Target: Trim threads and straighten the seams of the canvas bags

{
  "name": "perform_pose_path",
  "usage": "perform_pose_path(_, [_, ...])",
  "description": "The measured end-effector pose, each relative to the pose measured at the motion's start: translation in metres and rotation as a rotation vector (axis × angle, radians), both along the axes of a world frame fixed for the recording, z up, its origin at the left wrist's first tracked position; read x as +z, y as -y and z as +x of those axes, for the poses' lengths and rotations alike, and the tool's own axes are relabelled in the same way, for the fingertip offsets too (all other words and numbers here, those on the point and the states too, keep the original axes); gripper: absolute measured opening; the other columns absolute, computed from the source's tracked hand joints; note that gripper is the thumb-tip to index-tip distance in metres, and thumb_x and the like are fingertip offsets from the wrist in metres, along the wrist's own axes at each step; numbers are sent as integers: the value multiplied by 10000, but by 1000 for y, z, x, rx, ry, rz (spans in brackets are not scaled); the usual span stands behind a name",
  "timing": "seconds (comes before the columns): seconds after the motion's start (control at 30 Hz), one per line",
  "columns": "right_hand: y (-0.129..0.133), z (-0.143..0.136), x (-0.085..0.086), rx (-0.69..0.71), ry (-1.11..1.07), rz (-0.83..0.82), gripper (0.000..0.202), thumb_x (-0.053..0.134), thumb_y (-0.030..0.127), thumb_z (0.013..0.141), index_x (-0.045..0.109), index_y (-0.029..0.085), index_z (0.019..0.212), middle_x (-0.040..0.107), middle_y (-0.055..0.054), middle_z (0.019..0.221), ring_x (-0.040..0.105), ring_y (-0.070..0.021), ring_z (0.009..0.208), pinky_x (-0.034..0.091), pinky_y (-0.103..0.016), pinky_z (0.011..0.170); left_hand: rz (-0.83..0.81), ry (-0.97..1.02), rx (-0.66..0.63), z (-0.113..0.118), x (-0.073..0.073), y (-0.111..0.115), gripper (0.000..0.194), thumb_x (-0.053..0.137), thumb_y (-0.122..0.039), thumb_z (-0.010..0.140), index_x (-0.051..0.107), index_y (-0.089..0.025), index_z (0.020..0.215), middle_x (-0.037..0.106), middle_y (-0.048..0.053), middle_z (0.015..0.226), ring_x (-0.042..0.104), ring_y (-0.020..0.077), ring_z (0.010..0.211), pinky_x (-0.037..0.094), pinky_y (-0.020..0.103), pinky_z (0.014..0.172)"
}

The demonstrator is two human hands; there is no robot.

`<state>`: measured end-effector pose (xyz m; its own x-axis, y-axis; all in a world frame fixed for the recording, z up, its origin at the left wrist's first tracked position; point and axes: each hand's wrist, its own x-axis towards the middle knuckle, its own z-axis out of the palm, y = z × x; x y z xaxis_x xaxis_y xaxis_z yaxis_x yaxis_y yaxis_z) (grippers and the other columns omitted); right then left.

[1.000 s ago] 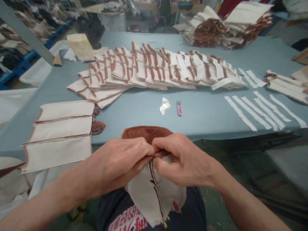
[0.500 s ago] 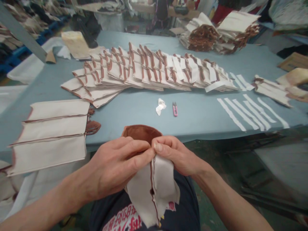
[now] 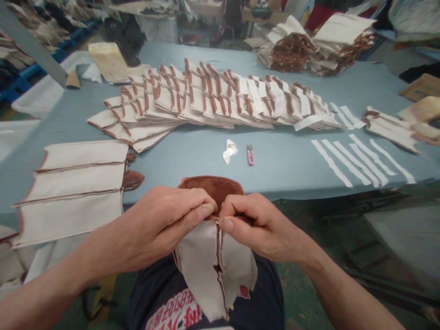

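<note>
A cream fabric piece with brown lining and brown seam edges [image 3: 201,266] hangs in front of my body, at the table's near edge. My left hand [image 3: 172,224] pinches its upper rim just left of the central seam. On the other side of that seam, my right hand [image 3: 254,224] grips the same rim between thumb and bent fingers. The brown inside shows as an open curve behind both hands. Pink thread snips [image 3: 250,156] and a crumpled white scrap [image 3: 229,151] lie on the table beyond.
A long overlapping row of cream, brown-edged pieces [image 3: 206,101] spans the blue table [image 3: 192,151]. White strips [image 3: 347,160] lie at the right. A flat stack of panels [image 3: 79,183] rests at the left edge. Bundled pieces [image 3: 288,50] stand at the back right.
My fingertips have drawn slightly apart at the seam, with the left hand shifting left. The brown-lined opening shows wider. The table items stay where they were.
</note>
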<state>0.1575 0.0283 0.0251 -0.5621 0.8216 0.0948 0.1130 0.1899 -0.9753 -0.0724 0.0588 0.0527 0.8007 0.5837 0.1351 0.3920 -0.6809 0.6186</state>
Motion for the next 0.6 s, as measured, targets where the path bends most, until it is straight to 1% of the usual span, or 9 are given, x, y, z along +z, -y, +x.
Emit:
perform_pose_path(0.07, [2,0,3,-6,55,116,237,567,199,954,492,206,730,405,85,621,335,-78,534,264,-222,511,1,-53,-38,3,6,-4,391,384,-273,1112,540,-202,761,572,-35,683,527,136,624,375,276,615])
perform_pose_path(0.13, [4,0,4,-2,100,194,188,544,139,941,520,200,765,434,86,624,358,-75,535,286,-221,537,3,-80,-82,3,7,-6,415,374,-287,1119,515,-202,738,551,-39,672,509,134,619,350,285,609])
perform_pose_path(0.2, [5,2,5,-3,141,234,164,526,111,939,548,193,799,480,78,642,391,-78,549,304,-222,558,6,-96,-127,3,5,-7,419,351,-311,1129,543,-201,773,574,-30,696,522,142,642,345,296,619])
perform_pose_path(0.27, [6,5,4,-15,180,253,160,516,115,951,568,190,820,524,65,662,420,-85,563,316,-223,569,18,-91,-165,1,0,-8,399,346,-318,1133,584,-195,837,599,-16,734,537,154,663,348,306,632])
perform_pose_path(0.33, [5,7,1,-23,223,291,161,510,126,966,582,188,836,553,55,673,447,-92,576,328,-227,580,30,-74,-197,1,-6,-9,342,369,-280,1126,608,-182,901,605,-7,761,545,160,677,354,310,644])
perform_pose_path(0.43, [4,9,-2,-32,276,383,161,512,133,979,599,185,854,581,46,677,479,-99,587,347,-235,599,21,-69,-211,1,-12,-11,273,411,-226,1109,602,-180,920,584,-13,761,544,156,673,352,310,643])
perform_pose_path(0.53, [5,10,-2,-49,313,442,155,518,144,985,613,183,869,620,27,700,516,-111,614,364,-244,609,0,-78,-207,3,-10,-13,274,414,-261,1114,594,-186,921,579,-16,760,553,155,671,355,309,635])
perform_pose_path(0.6, [7,11,-1,-55,332,461,165,509,152,991,618,180,871,637,16,710,537,-118,629,373,-250,611,19,-93,-220,6,-6,-12,275,430,-264,1107,573,-193,883,568,-20,742,538,152,647,342,312,608])
